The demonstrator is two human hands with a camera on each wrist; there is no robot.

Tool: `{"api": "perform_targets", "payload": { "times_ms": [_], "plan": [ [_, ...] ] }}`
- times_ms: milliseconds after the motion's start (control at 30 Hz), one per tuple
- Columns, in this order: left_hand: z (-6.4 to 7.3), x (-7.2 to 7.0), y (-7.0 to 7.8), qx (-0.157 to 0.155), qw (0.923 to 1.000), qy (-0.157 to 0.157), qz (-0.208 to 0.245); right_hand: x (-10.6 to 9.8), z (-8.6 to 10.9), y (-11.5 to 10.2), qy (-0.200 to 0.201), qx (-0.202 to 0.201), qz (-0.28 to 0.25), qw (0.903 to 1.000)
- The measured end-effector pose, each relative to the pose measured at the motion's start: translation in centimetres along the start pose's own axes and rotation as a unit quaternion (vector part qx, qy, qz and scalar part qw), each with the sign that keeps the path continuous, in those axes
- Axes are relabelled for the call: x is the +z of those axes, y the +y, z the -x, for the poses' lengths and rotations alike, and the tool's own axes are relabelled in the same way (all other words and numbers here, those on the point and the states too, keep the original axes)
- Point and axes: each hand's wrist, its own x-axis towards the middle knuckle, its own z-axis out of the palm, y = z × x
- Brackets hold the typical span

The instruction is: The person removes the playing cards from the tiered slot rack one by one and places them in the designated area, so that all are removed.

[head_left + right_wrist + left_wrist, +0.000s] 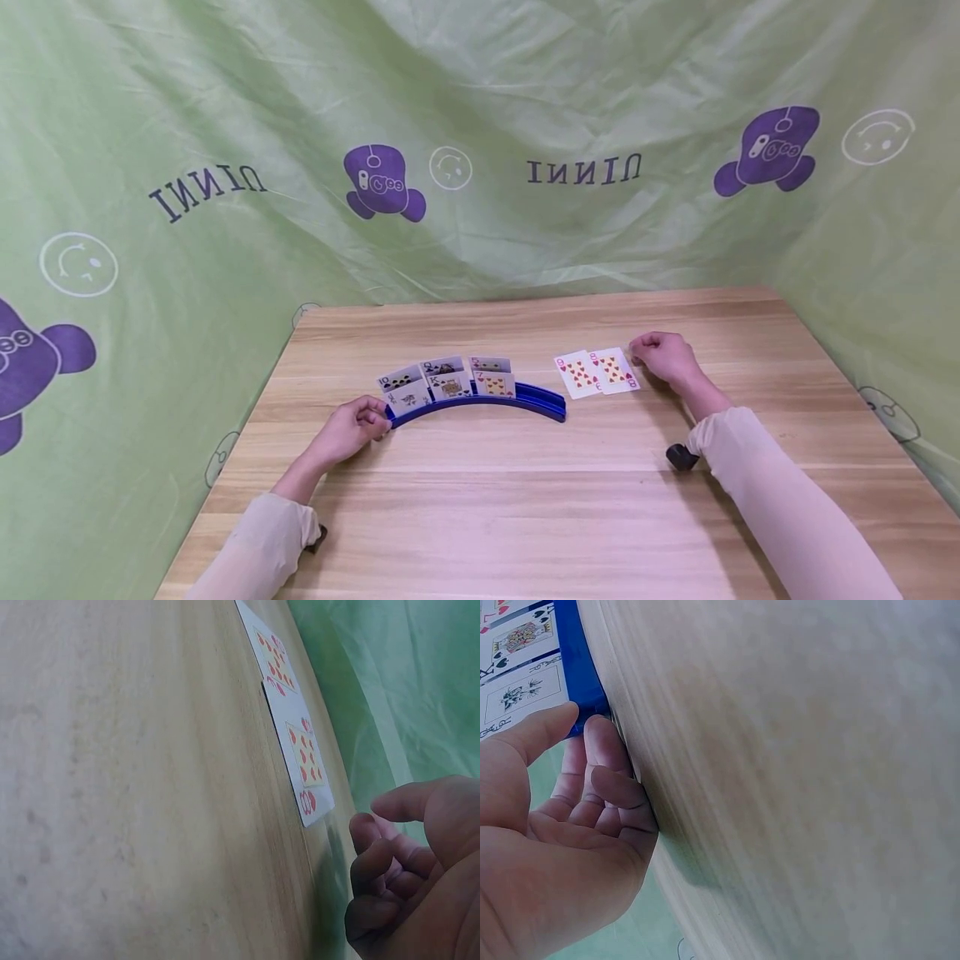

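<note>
A curved blue playing card holder (480, 402) stands on the table with playing cards in two rows. Its back row shows a 10, a queen and a 5. In front are a joker (408, 398), a king (450, 386) and a 7 (495, 385). My left hand (350, 431) pinches the holder's left end, thumb on the blue edge (589, 682). To the right, a 9 of hearts (573, 375) and an 8 of hearts (615, 372) lie face up, overlapping. Just beyond the 8's right edge, my right hand (666, 358) has loosely bent fingers and holds nothing.
The wooden table (480, 500) ends at a green cloth (480, 242) that hangs behind and at both sides. Black wrist pieces show under the left sleeve (262, 542) and the right sleeve (780, 492).
</note>
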Motion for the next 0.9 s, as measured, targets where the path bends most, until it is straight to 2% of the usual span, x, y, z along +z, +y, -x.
{"api": "perform_targets", "payload": {
  "times_ms": [400,633,900],
  "plan": [
    [0.0,-0.1,0.1,0.007,1.0000,0.001,0.000,-0.1,0.2,-0.2,0.007,-0.005,-0.021,0.9998],
    [0.1,0.0,0.1,0.003,1.0000,0.005,-0.006,0.0,0.7,-0.4,-0.003,-0.001,-0.045,0.9990],
    [0.1,0.1,0.0,0.016,0.9999,0.000,0.002,0.0,1.3,-0.9,-0.015,-0.013,-0.082,0.9965]
  ]
}}
